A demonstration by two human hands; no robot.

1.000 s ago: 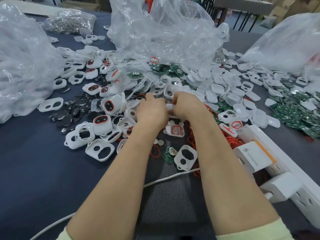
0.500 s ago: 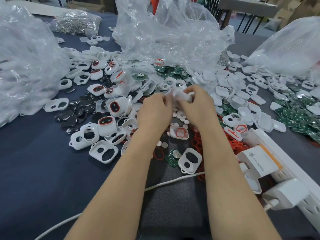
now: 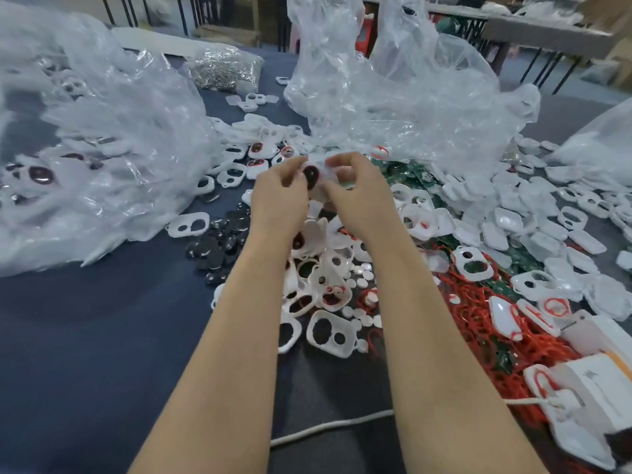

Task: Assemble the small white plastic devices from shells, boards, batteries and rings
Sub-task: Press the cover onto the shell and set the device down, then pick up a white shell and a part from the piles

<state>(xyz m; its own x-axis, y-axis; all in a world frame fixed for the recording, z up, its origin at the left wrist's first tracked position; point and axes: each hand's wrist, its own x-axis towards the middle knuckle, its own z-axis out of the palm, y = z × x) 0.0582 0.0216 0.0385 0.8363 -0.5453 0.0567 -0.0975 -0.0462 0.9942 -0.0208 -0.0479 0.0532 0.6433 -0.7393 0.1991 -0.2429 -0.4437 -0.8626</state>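
Both hands meet above the middle of the table: the left hand (image 3: 278, 200) and the right hand (image 3: 359, 196) each pinch one white device (image 3: 318, 176) between curled fingertips, held in the air over the heaps. Its dark oval window faces the camera. The long axis seems to run roughly up and down in the view, though blur smears its outline and the fingers hide both ends.

Three clear plastic bags ring the work: one at left (image 3: 102, 148), one behind the hands (image 3: 393, 97), and one at right (image 3: 598, 142) (cut off by the frame edge). They rest on the dark blue table (image 3: 85, 336). White shells (image 3: 513, 213) lie in heaps too dense to count. Green boards (image 3: 410, 172) show only in patches under them. Red rings (image 3: 478, 319) tangle beside the right forearm, and dark batteries (image 3: 222, 241) cluster left of the left wrist, overlapping, so no exact count.
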